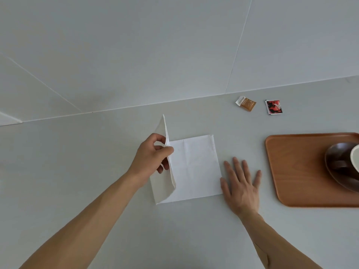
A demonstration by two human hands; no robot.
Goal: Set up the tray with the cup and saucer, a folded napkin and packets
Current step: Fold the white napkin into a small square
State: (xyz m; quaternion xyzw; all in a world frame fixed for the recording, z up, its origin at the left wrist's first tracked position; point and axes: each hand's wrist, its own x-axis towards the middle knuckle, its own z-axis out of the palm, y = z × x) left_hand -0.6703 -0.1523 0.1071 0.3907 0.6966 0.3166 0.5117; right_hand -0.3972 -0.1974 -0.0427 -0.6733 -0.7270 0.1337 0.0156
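Pale grey bench [116, 220] runs back to a white panelled wall [136, 45] with thin seams.

White napkin [194, 167] lies on the bench at centre, creases showing. Its left portion is lifted up off the surface and stands nearly on edge; the rest lies flat.

Left hand [151, 158]: grip is closed on the raised left flap of the napkin, thumb on the near face, fingers curled behind the edge. Forearm comes in from lower left.

Right hand [242, 187]: flat on the bench, palm down, fingers straight and spread, grasping nothing. It sits just beside the napkin's right edge, the thumb side at the lower right corner; whether it touches the paper cannot be told.

Wooden tray [291, 171] on the bench to the right, apart from the right hand, cut off by the frame edge. On it, at its right side, a dark brown saucer [336, 175] carrying a cup [354, 156] with a pale rim, only partly in view.

Two packets lie on the bench beyond the napkin, near the wall and off the tray: a tan packet [246, 103] and, just right of it, a red and black packet [273, 107].
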